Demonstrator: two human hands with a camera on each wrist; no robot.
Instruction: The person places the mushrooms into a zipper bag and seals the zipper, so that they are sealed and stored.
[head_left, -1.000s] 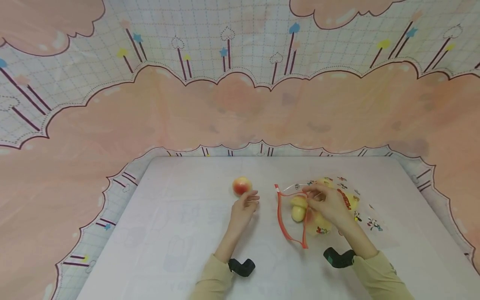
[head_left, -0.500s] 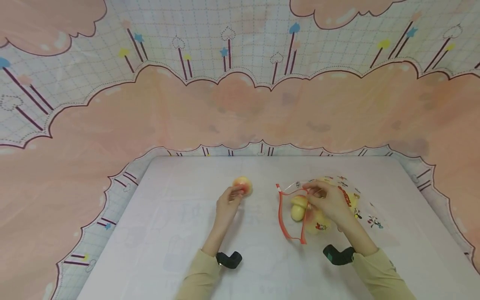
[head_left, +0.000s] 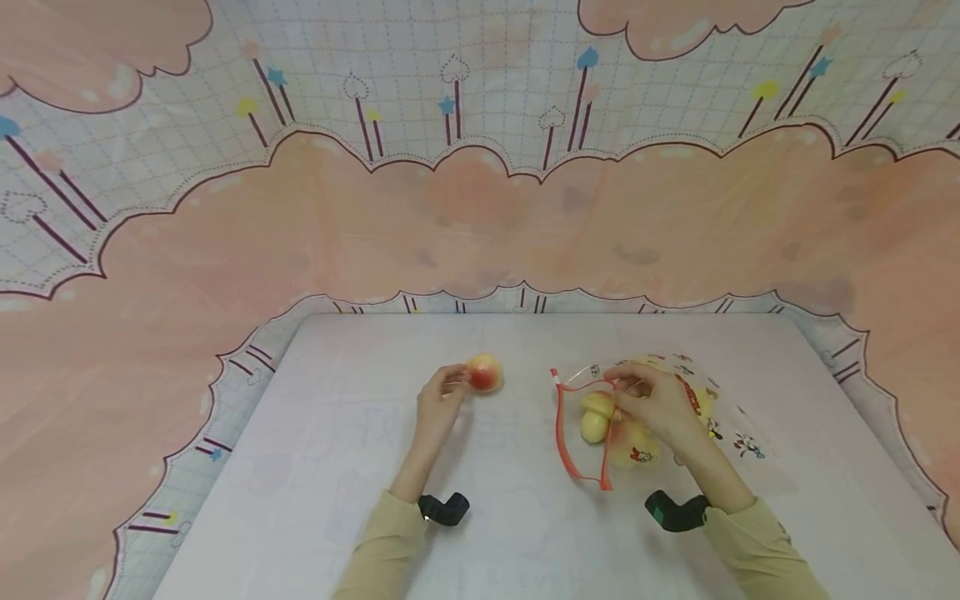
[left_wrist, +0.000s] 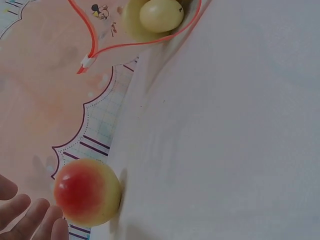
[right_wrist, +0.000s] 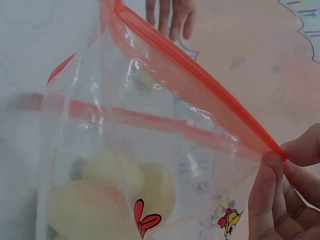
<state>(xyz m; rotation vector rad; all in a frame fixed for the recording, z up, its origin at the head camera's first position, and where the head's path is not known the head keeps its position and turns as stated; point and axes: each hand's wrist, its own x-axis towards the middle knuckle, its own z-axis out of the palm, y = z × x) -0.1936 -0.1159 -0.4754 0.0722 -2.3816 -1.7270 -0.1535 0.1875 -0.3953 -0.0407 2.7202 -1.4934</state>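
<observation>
White tabletop [head_left: 337, 467] is carrying the work; the right hand [head_left: 660, 408] is pinching the zip bag [head_left: 637, 417] by its red rim, keeping its mouth gaping toward nine o'clock; the left hand [head_left: 438, 404], fingers loosely spread, is touching the peach [head_left: 483, 372] at the bag's nine o'clock.

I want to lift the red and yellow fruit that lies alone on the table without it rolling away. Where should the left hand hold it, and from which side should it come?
Grip the fruit around its widest middle, thumb on one side and fingers opposite. It is round and smooth with no stalk showing, so a pinch at the top would probably slip. Come from its left, where the left hand already is; the bag lies on its other side.
</observation>
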